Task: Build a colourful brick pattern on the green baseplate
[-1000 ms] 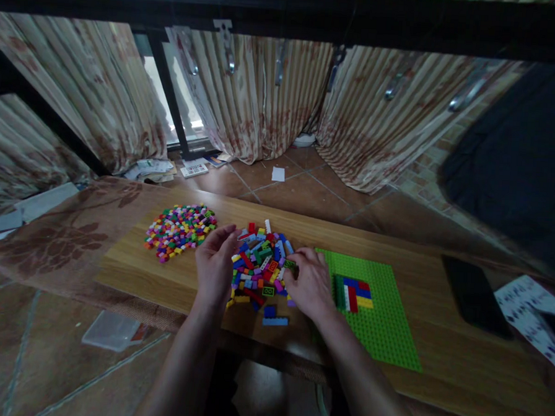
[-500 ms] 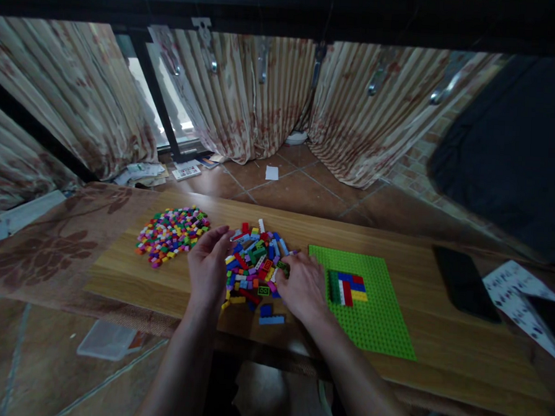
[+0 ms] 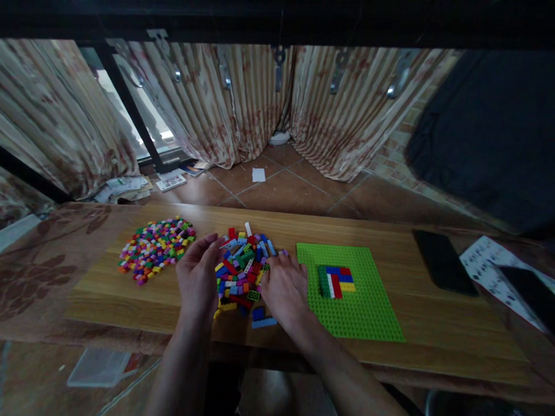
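Observation:
A heap of mixed toy building bricks (image 3: 241, 269) lies on the wooden board between my two hands. My left hand (image 3: 198, 269) is at the heap's left edge, with thumb and fingers bent together; what they hold, if anything, I cannot make out. My right hand (image 3: 285, 286) reaches onto the right side of the heap, its fingers curled down among the bricks and the tips partly hidden. To its right lies a green baseplate (image 3: 365, 315), which bears a flat block of joined green, white, red, blue and yellow bricks (image 3: 336, 282).
A pile of smaller bricks (image 3: 157, 248) sits on the left of the wooden board (image 3: 114, 308). A dark phone-like slab (image 3: 444, 261) and a printed sheet (image 3: 482, 259) with another dark device (image 3: 528, 295) lie at right. A clear plastic container (image 3: 98, 368) is on the floor.
The camera view has shifted and turned slightly, so the board appears more level. Both hands stay at the heap in nearly the same poses. The bricks on the baseplate look unchanged.

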{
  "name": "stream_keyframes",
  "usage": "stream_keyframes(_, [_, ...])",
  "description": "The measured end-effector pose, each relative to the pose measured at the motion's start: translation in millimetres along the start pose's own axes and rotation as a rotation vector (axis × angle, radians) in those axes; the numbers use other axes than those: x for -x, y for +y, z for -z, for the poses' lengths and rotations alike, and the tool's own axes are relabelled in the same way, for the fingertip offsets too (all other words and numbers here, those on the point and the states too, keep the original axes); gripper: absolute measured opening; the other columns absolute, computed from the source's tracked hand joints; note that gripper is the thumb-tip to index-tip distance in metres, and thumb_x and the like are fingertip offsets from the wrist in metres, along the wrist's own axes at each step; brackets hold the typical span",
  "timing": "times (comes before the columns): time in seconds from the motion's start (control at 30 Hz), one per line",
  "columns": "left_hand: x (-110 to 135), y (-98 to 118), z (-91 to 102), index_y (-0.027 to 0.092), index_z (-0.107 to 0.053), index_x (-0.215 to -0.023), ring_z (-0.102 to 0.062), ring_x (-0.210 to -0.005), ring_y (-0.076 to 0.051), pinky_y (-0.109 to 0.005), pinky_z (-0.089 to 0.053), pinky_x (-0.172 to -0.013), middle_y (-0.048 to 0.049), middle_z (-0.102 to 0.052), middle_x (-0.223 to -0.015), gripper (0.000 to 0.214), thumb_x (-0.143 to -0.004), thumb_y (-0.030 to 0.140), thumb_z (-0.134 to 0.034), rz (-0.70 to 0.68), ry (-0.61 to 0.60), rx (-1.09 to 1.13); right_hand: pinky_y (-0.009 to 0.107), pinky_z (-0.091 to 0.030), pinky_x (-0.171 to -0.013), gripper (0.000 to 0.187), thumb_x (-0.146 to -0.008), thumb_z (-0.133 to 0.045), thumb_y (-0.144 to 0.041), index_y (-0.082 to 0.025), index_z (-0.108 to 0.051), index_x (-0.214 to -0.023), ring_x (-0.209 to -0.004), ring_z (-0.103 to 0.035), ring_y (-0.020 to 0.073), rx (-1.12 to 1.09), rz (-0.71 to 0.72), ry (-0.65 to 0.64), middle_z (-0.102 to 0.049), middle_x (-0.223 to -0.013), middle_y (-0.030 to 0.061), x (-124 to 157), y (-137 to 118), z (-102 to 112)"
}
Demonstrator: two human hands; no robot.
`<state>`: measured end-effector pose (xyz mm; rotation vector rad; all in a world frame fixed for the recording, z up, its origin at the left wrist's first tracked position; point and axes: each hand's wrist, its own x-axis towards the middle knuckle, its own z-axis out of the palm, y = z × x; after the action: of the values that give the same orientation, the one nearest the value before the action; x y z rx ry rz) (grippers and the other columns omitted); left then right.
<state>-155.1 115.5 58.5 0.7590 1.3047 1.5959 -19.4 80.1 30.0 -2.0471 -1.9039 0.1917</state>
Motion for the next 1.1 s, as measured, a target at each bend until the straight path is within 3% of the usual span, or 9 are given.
stream_keyframes(0.23, [1.0, -2.5, -1.1, 0.015, -0.07, -0.088, -0.063, -0.072, -0.011, -0.021, -0.047, -0.07, -0.0023, -0.071, -0.085, 0.029, -0.064, 0.028, -0.075, -0.009, -0.02, -0.006, 0.039, -0.041, -0.087, 0.027, -0.085, -0.047, -0.021, -0.019, -0.063, -0.107, -0.101, -0.058, 0.0259, -0.108, 0.004, 0.001, -0.067, -0.103, 0.0106, 0.8, -0.2, -2.5])
stream_keyframes(0.53, [-0.7, -6.2, 1.8, 0.015, -0.07, -0.091, -0.062, -0.072, -0.009, -0.02, -0.047, -0.069, -0.0027, -0.071, -0.086, 0.03, -0.065, 0.029, -0.076, -0.002, -0.029, 0.006, 0.039, -0.041, -0.092, 0.037, -0.079, -0.047, -0.01, -0.019, -0.065, -0.11, -0.109, -0.055, 0.0266, -0.159, 0.02, 0.051, -0.067, -0.108, 0.0107, 3.8, -0.2, -11.2])
stream_keyframes(0.8, [-0.1, -2.6, 1.2, 0.015, -0.07, -0.09, -0.062, -0.07, -0.01, -0.022, -0.047, -0.069, -0.0033, -0.071, -0.085, 0.031, -0.064, 0.03, -0.077, 0.006, -0.042, 0.008, 0.04, -0.042, -0.096, 0.035, -0.085, -0.043, -0.01, -0.018, -0.065, -0.111, -0.106, -0.057, 0.0252, -0.281, 0.095, 0.051, -0.067, -0.105, 0.0106, 3.2, 2.6, -10.4])
stream_keyframes(0.93, [4.7, -0.5, -2.6, 0.015, -0.07, -0.091, -0.063, -0.075, -0.012, -0.023, -0.049, -0.072, -0.0032, -0.07, -0.087, 0.032, -0.065, 0.031, -0.078, 0.002, -0.128, 0.031, 0.039, -0.046, -0.093, 0.032, -0.088, -0.043, -0.013, -0.018, -0.063, -0.113, -0.103, -0.06, 0.0226, -0.602, 0.121, 0.058, -0.065, -0.108, 0.0101, 1.7, 6.1, 1.3])
stream_keyframes(1.1, [19.1, -5.9, -12.9, 0.016, -0.071, -0.094, -0.063, -0.085, -0.015, -0.025, -0.049, -0.079, -0.004, -0.07, -0.093, 0.024, -0.072, 0.026, -0.073, 0.005, -0.464, -0.09, 0.034, -0.054, -0.074, 0.02, -0.08, -0.064, -0.033, -0.022, -0.066, -0.097, -0.076, -0.068, 0.0172, -1.381, -0.11, -0.126, -0.068, -0.091, 0.0022, -0.6, 19.3, 19.2])
